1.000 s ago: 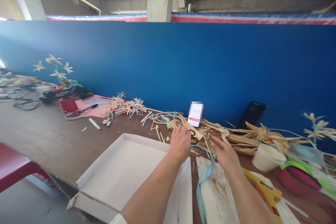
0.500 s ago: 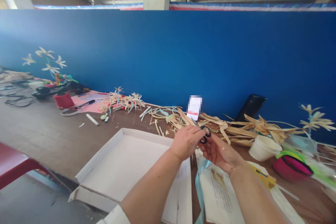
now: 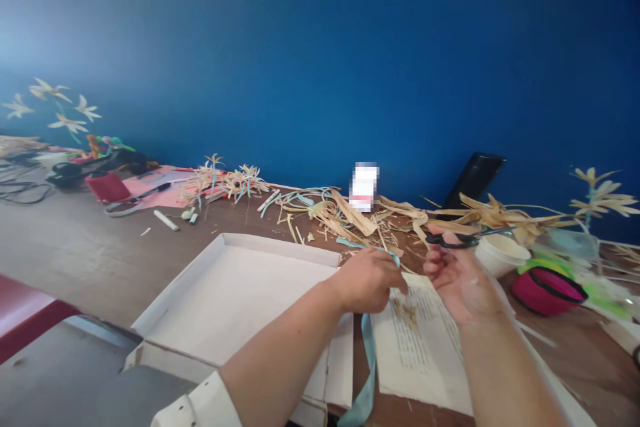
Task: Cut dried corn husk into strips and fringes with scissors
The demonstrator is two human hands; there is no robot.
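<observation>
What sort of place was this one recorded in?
Probably a craft work area: a long brown table beside a blue partition holds handmade-looking flowers and tan, dried-looking strips, and the person's right hand has scissors.

Beyond the white box (image 3: 220, 307) rose a blue partition (image 3: 300, 93), and a phone (image 3: 362, 190) stood upright behind the box, toward its right. A red chair (image 3: 30, 320) showed left of the box; a white stick (image 3: 166, 220) lay past its far left side; a pink pouch (image 3: 545, 290) sat well to its right
</observation>
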